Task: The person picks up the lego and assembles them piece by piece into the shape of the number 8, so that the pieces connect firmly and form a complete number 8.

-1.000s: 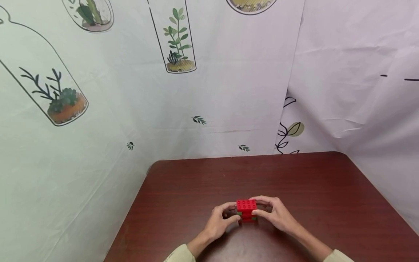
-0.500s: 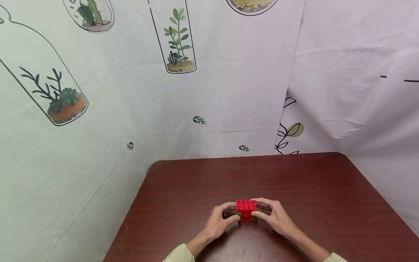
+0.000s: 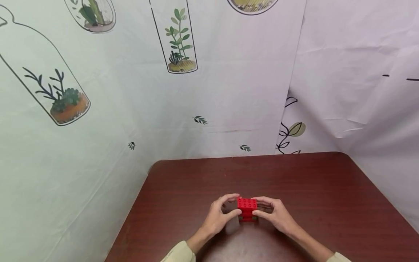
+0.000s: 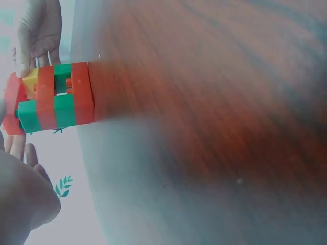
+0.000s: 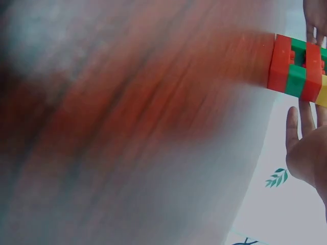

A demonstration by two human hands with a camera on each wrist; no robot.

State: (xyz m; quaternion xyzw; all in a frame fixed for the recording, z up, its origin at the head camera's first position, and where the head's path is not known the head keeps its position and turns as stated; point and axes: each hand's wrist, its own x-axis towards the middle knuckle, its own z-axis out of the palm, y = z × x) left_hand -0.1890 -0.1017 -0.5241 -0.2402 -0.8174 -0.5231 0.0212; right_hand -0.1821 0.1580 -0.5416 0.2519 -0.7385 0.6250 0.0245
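A small stack of toy building bricks (image 3: 247,203) stands on the table in front of me, studs up on its red top brick. In the left wrist view the stack (image 4: 54,102) shows red layers with green and yellow bricks between them, and gaps between those bricks. The top red brick (image 4: 15,94) sits at a slight slant there. My left hand (image 3: 216,216) grips the upper left end, thumb at the front corner, index finger at the back one. On the right end my right hand (image 3: 276,216) holds the stack, thumb in front and fingers behind.
The dark red-brown wooden table (image 3: 196,182) has rounded far corners. Behind it hangs a pale cloth (image 3: 229,91) printed with plants and jars, and similar cloth lines both sides.
My left hand has moved up the stack, its thumb and index finger now at the top red brick. My right hand has stayed nearly in place.
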